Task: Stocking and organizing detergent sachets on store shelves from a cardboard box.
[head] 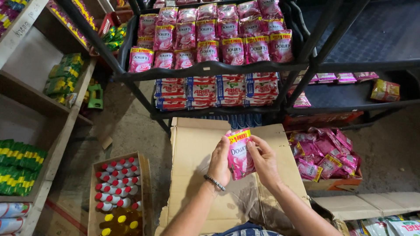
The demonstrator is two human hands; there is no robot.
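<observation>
Both my hands hold a small stack of pink sachets (238,154) with a yellow top band, upright above a flattened cardboard box (192,148). My left hand (220,162), with a dark bead bracelet at the wrist, grips the stack's left edge. My right hand (263,161) grips its right edge, fingers curled over the front. Ahead, a black metal rack (210,67) carries rows of the same pink sachets (218,37) on its upper shelf.
Red-and-blue sachet bundles (214,91) fill the rack's lower shelf. A carton of loose pink sachets (326,153) sits to the right. A box of bottles with red and yellow caps (116,192) stands at lower left. Wooden shelves with green packs (19,166) line the left.
</observation>
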